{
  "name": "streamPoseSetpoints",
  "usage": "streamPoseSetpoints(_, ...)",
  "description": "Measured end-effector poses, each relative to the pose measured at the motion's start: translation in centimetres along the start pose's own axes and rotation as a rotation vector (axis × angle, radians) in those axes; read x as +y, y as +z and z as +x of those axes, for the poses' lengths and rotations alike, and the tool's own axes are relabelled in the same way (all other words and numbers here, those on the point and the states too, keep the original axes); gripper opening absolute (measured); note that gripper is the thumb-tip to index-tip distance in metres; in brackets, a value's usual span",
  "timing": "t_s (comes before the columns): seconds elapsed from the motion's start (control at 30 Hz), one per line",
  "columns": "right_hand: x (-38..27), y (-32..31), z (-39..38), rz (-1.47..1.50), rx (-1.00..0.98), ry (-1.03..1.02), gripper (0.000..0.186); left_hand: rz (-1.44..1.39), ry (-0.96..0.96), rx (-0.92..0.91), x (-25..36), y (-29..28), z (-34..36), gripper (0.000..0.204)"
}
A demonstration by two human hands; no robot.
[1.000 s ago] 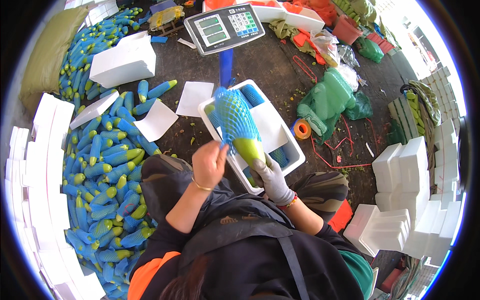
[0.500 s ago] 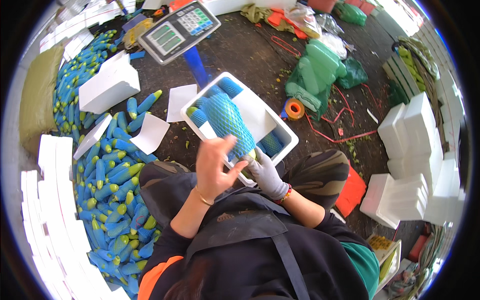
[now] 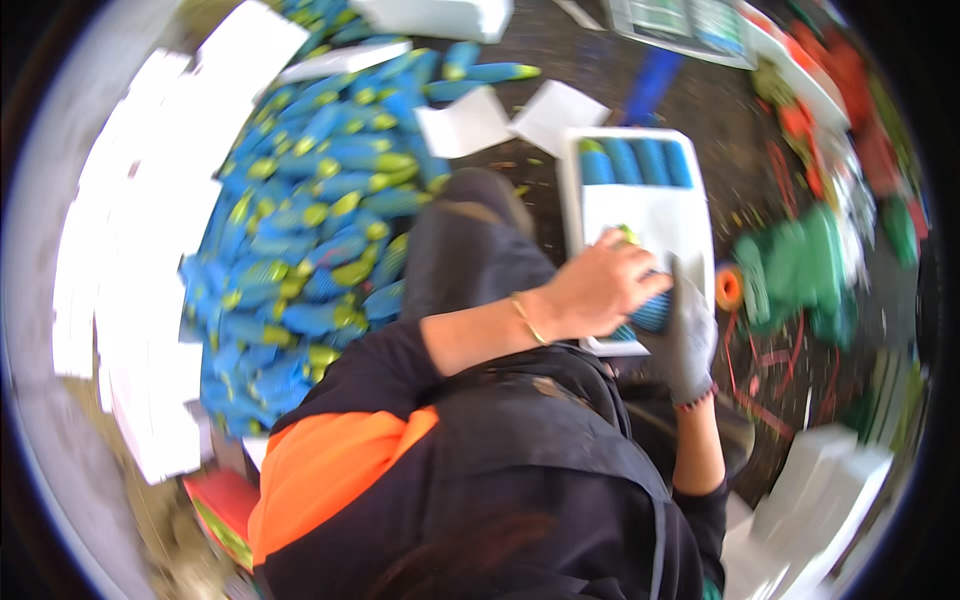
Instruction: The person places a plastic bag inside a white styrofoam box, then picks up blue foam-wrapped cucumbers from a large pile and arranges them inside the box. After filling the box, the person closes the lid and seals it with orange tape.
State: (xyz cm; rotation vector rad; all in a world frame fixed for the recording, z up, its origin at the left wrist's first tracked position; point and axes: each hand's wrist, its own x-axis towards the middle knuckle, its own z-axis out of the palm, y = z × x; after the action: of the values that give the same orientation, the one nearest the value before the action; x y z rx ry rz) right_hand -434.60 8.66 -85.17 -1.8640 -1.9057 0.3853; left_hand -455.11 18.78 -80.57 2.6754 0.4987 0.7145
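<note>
My bare left hand [image 3: 605, 285] is curled over the near part of a white foam box [image 3: 704, 215], its fingers closed on a zucchini [image 3: 628, 234] whose green tip shows beyond them. My right hand [image 3: 687, 335], in a grey glove, cups the zucchini's other side. Blue netting shows between the hands, though motion blur and my left hand hide most of the zucchini. Several zucchini in blue netting [image 3: 636, 162] lie side by side at the box's far end. A white sheet [image 3: 645, 208] covers the middle of the box.
A large heap of netted zucchini [image 3: 310, 235] lies on the left, bordered by white foam boxes [image 3: 140, 220]. White sheets [image 3: 463, 122] lie beyond my knee. A scale [image 3: 685, 28] stands at the back. Right of the box are orange tape [image 3: 729, 287] and green plastic wrap [image 3: 800, 265].
My view has swung left, so the box now appears farther right and more upright. The zucchini in my hands, earlier in plain sight, is now mostly covered by my left hand.
</note>
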Motion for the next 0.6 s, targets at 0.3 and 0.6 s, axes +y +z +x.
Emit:
streamPoseSetpoints(0.3,14.5,13.1,-2.4,-0.056,-0.154,0.466,0.094,-0.026,-0.818,0.562,-11.6,-2.7,-25.3,0.031)
streamPoseSetpoints(0.6,11.1,7.2,-3.1,0.116,0.056,0.458,0.065,0.565,-1.234,0.292,-19.1,-1.5,-48.2,0.046)
